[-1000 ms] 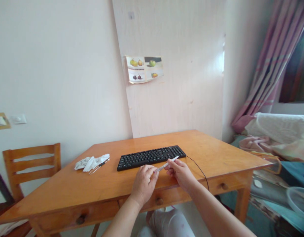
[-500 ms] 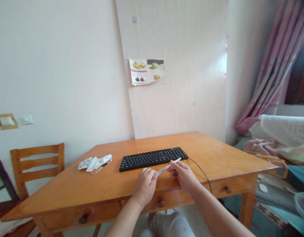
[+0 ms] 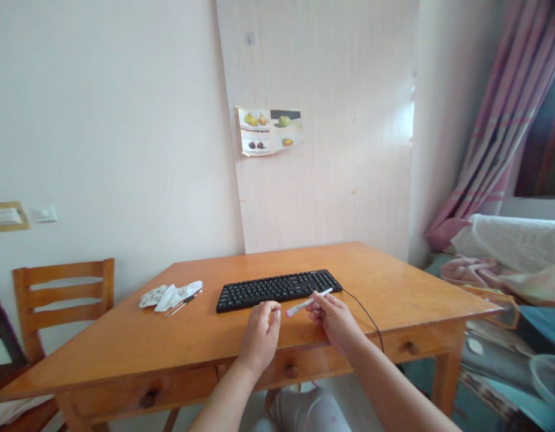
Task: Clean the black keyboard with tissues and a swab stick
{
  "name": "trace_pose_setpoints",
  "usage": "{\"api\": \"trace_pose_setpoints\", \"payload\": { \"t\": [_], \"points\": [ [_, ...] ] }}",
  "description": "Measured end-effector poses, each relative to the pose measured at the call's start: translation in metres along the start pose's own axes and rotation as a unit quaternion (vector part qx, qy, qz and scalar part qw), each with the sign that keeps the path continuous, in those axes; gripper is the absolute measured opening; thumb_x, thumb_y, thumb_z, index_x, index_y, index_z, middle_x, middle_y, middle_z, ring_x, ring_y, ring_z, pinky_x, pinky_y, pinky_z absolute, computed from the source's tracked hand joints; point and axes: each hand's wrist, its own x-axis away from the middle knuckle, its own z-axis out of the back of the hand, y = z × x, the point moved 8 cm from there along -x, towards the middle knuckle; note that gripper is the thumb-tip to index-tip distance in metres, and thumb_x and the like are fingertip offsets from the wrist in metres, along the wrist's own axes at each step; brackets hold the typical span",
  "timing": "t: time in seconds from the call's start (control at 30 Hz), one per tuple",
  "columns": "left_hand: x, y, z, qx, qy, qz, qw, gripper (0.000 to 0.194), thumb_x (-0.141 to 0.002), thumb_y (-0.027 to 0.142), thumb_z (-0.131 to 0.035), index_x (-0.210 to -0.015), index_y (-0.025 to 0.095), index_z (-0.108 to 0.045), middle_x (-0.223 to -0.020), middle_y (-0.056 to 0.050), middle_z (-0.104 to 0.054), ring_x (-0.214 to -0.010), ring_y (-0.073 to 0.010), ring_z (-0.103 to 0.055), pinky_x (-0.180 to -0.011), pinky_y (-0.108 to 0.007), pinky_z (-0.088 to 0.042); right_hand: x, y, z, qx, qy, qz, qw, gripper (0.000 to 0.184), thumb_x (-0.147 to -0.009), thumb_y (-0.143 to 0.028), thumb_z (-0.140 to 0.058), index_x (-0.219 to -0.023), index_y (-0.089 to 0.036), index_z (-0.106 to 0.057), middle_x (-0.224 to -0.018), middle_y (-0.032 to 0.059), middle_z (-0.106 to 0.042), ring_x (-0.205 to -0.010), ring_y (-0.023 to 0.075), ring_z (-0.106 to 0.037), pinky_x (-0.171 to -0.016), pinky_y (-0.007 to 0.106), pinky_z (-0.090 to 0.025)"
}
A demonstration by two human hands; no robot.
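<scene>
My right hand (image 3: 330, 313) pinches a slim white brush-like stick (image 3: 297, 308) with a pink tip. It slants down to the left, pink end toward my other hand, in front of the keyboard. Just left of that tip, and apart from it, is my left hand (image 3: 261, 335), its fingers curled in over the table's front part. Whether anything sits inside those fingers is hidden. The black keyboard (image 3: 270, 290) lies behind both hands, its cable running off the right end and over the front edge.
Crumpled white cloth or tissue (image 3: 178, 295) lies at the left of the wooden table (image 3: 169, 354), with several thin tools (image 3: 186, 302) beside it. A wooden chair (image 3: 63, 294) stands at the left. Fabric and other items (image 3: 506, 270) are piled at the right.
My left hand has come off the stick's end and moved slightly left, baring the pink tip. My right hand still holds the stick. The view has shifted a little.
</scene>
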Motion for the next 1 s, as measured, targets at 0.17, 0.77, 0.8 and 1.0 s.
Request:
{"api": "trace_pose_setpoints", "payload": {
  "t": [0.17, 0.77, 0.8, 1.0],
  "points": [
    [0.0, 0.005, -0.001, -0.001, -0.004, -0.019, 1.0, 0.031, -0.1, 0.035, -0.044, -0.122, 0.023, -0.062, -0.116, -0.007, -0.066, -0.114, -0.0204, -0.058, -0.102, -0.039, -0.044, -0.001, 0.004, 0.001, 0.041, -0.013, 0.002, 0.999, 0.039, -0.076, -0.052, -0.079, -0.079, -0.017, -0.063, -0.072, 0.0032, -0.067, -0.056, 0.011, -0.056, -0.053, 0.024, -0.038],
    [0.001, 0.018, -0.01, -0.077, -0.083, -0.044, 0.993, 0.036, -0.101, 0.036, -0.038, -0.079, 0.023, -0.063, -0.089, -0.006, -0.069, -0.093, -0.0231, -0.058, -0.082, -0.037, -0.043, 0.0, 0.007, -0.004, 0.065, -0.047, -0.015, 0.997, 0.039, -0.072, -0.054, -0.08, -0.08, -0.019, -0.066, -0.075, 0.0032, -0.07, -0.057, 0.0118, -0.056, -0.053, 0.024, -0.036],
    [0.001, 0.018, -0.01, -0.077, -0.083, -0.042, 0.993, 0.036, -0.101, 0.036, -0.038, -0.078, 0.023, -0.062, -0.089, -0.005, -0.069, -0.092, -0.023, -0.058, -0.081, -0.036, -0.043, 0.0, 0.007, -0.004, 0.062, -0.048, -0.014, 0.997, 0.039, -0.072, -0.054, -0.08, -0.081, -0.019, -0.066, -0.074, 0.0028, -0.07, -0.057, 0.0118, -0.056, -0.053, 0.024, -0.036],
    [0.0, 0.014, -0.013, -0.083, -0.095, -0.036, 0.991, 0.037, -0.101, 0.037, -0.038, -0.076, 0.022, -0.06, -0.087, -0.006, -0.068, -0.09, -0.0229, -0.058, -0.077, -0.035, -0.042, -0.001, 0.008, -0.005, 0.059, -0.06, -0.014, 0.996, 0.037, -0.075, -0.053, -0.078, -0.081, -0.018, -0.066, -0.073, 0.0023, -0.07, -0.054, 0.0101, -0.054, -0.052, 0.023, -0.034]
  ]
}}
